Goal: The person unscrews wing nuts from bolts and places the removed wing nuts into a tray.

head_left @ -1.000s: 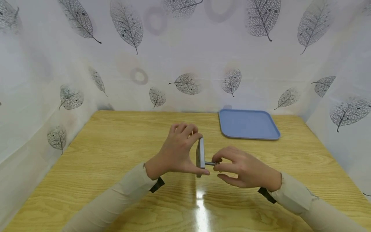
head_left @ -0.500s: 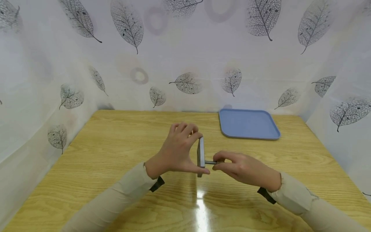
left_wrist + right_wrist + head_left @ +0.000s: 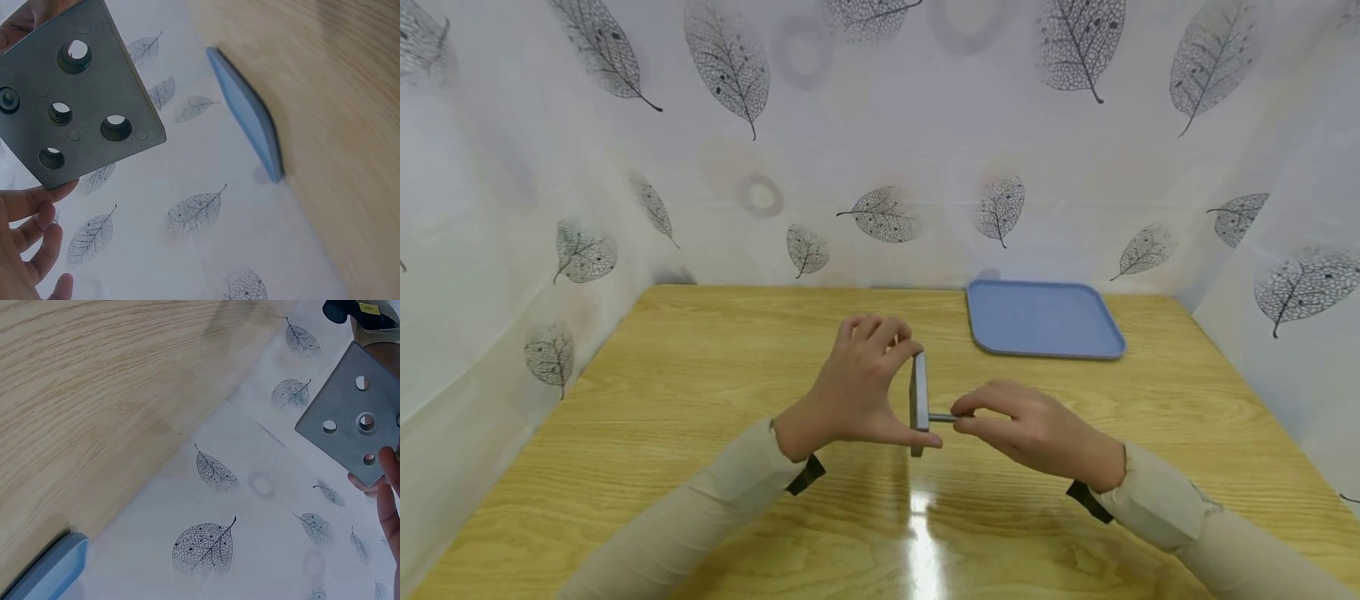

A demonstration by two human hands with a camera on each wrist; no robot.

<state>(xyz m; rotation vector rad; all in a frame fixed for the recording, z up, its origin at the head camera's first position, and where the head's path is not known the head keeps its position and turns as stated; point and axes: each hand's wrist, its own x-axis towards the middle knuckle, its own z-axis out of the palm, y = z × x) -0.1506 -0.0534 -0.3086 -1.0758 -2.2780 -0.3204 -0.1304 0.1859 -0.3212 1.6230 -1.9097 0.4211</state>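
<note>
My left hand [image 3: 861, 387] holds a grey square metal plate [image 3: 920, 392] upright on edge above the table, thumb at the bottom edge and a finger at the top. In the left wrist view the plate [image 3: 87, 90] shows several round holes, one of them threaded inside. Thumb and fingers of my right hand [image 3: 1033, 425] pinch the outer end of a thin metal rod [image 3: 940, 417], which stands out from the plate's right face. The rod's tip [image 3: 9, 100] shows inside the hole at the left wrist view's edge. The fingertips hide the rod's outer end.
A blue tray [image 3: 1045, 318] lies at the back right of the wood-grain table [image 3: 737, 358]. White cloth [image 3: 700, 167] printed with leaves hangs behind the table and along both sides.
A second ago my right thumb was spread below the rod; it has since come up and pinches the rod with the fingers. The left hand and plate stay nearly in place.
</note>
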